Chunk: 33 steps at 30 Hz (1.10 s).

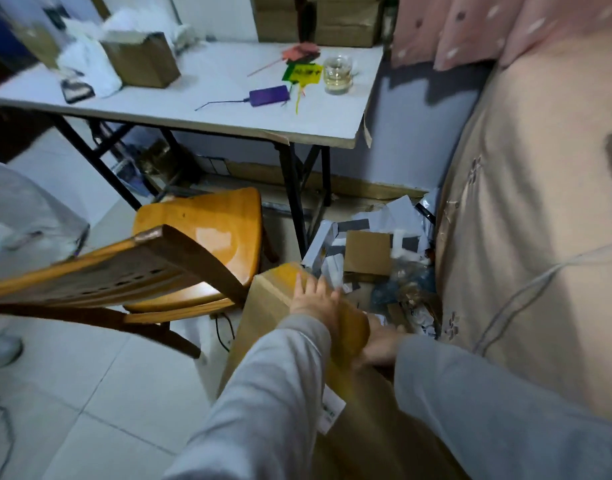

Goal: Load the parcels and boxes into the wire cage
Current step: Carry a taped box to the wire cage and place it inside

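1. The fingers (309,284) of the left hand (315,299) lie straight and slightly spread, flat on the top of a large cardboard box (273,306) near its far end.
2. The right hand (379,344) is pressed against the right side of the same box; motion blur and the box edge hide its fingers, so I cannot tell whether they are spread or curled.
3. Both arms wear grey sleeves (263,393), which reach in from the bottom of the view.
4. The cardboard box stands on the tiled floor (90,393), sealed with yellowish tape along its top, with a white label (332,412) on the near part.
5. It sits between a wooden chair (200,244) on the left and a bed with a beige cover (540,237) on the right.
6. Just beyond the box, on the floor beside the bed, lies a heap of grey-and-white mailer bags (363,226) with a small flat cardboard parcel (367,252) on top.
7. Further back stands a folding table whose white tabletop (228,112) carries a small brown box (142,60), a purple power bank (269,95), a glass jar (337,75) and coloured tags (303,72).
8. More cardboard boxes (346,22) are stacked against the wall behind the tabletop.
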Available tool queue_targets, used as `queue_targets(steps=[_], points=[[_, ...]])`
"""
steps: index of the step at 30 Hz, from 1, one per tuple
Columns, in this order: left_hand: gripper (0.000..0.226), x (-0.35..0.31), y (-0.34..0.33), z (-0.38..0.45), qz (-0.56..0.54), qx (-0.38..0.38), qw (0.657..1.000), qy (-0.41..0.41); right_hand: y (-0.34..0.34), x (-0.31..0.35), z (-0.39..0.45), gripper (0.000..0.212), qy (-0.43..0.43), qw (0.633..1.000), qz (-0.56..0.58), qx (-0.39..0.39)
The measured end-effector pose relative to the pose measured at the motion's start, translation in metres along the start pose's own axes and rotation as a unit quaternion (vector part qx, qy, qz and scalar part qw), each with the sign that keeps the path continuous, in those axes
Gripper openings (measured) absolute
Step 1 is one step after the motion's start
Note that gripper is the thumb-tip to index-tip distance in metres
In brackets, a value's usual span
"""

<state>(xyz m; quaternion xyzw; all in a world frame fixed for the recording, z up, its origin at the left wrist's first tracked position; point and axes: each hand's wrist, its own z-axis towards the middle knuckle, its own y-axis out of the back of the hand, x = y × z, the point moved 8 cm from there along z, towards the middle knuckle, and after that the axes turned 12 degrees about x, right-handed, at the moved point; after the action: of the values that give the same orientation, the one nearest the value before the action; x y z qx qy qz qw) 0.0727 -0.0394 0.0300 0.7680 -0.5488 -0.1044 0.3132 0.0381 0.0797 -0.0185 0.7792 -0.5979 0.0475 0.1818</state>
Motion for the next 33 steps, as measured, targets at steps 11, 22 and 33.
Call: queue_targets(steps=[11, 22, 33], points=[[0.107, 0.035, 0.013, -0.151, 0.008, 0.035, 0.996, -0.077, -0.024, 0.086, -0.129, 0.122, 0.025, 0.974, -0.224, 0.029], [0.122, 0.087, 0.004, -0.263, -0.103, 0.069, 0.991, -0.054, -0.054, 0.146, -0.267, 0.122, 0.032, 0.938, -0.346, -0.002], [0.126, 0.116, -0.033, -0.315, -0.269, 0.064, 0.960, 0.035, -0.089, 0.187, -0.285, 0.118, 0.083, 0.885, -0.457, 0.019]])
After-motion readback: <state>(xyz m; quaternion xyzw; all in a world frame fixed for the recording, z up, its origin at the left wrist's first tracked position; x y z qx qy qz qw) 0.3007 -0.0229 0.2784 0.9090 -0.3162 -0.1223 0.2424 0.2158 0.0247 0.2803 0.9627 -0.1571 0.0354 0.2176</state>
